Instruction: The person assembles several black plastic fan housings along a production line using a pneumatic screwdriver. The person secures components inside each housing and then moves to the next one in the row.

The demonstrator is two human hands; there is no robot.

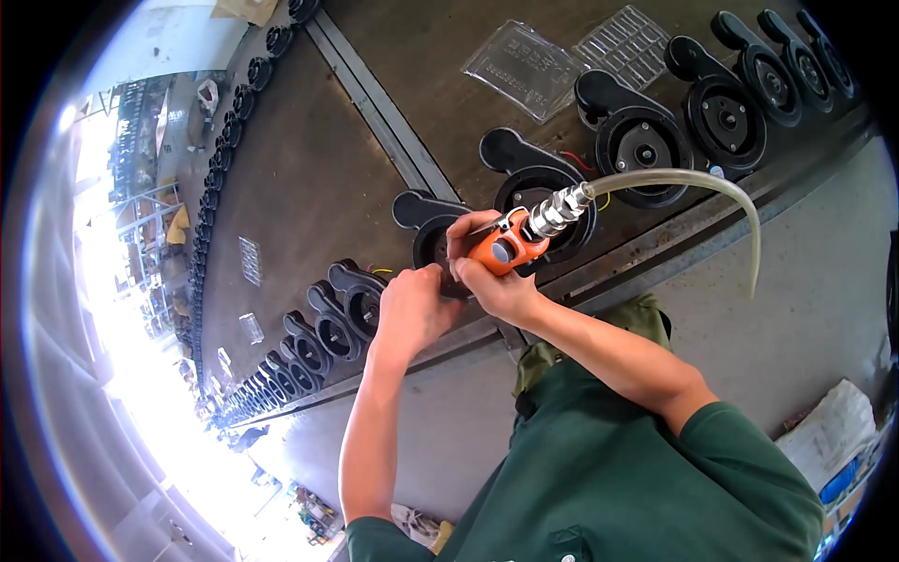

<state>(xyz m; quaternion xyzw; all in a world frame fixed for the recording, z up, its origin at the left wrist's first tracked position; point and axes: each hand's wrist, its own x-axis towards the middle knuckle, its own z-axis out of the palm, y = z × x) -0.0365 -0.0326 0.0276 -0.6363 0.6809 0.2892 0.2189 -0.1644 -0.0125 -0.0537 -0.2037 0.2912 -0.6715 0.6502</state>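
Observation:
My right hand [501, 292] is wrapped round an orange air screwdriver [504, 251] with a metal hose coupling at its upper end. Its working tip points down into a black snail-shaped blower housing [421, 210] and is hidden by my fingers. At the near left rim of the same housing, my left hand [409, 307] is closed with curled fingertips on the edge; whether they also pinch a small part is hidden. Just to the right stands another black blower housing [513, 155], partly covered by the tool.
A clear hose [693, 176] arches rightward from the tool. More black housings [644, 150] line the bench's near edge both ways, and others the far edge. Clear plastic trays [524, 70] lie beyond. A metal strip [379, 112] crosses the brown bench top.

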